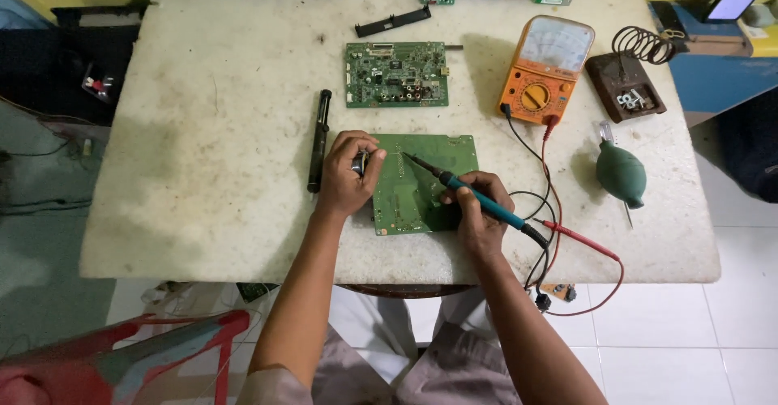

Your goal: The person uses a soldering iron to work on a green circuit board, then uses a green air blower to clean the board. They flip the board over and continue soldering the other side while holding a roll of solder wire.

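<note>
At the centre of the frame a green circuit board [417,186] lay flat, solder side up, on the stained white table [203,170]. The right hand [478,211] was closed in a pen grip on a teal-handled soldering iron [478,197]. The iron's long axis ran from lower right to upper left, its tip resting at or just over the board's upper-middle area; actual contact could not be confirmed. The left hand [348,174] sat at the board's left edge, fingers curled around a small dark round object [357,163]; what this object was could not be determined. The tip lay just to the right of the left hand's fingers, so the left hand was the nearer one to the working point, while the right hand was set back along the shaft, over the board's lower right corner.

Other items: a black desoldering pump [319,139] just left of the left hand, a second circuit board [396,74] above, an orange multimeter [545,70] at upper right with its leads trailing down past the right wrist, and a green blower bulb [621,173] at right.
</note>
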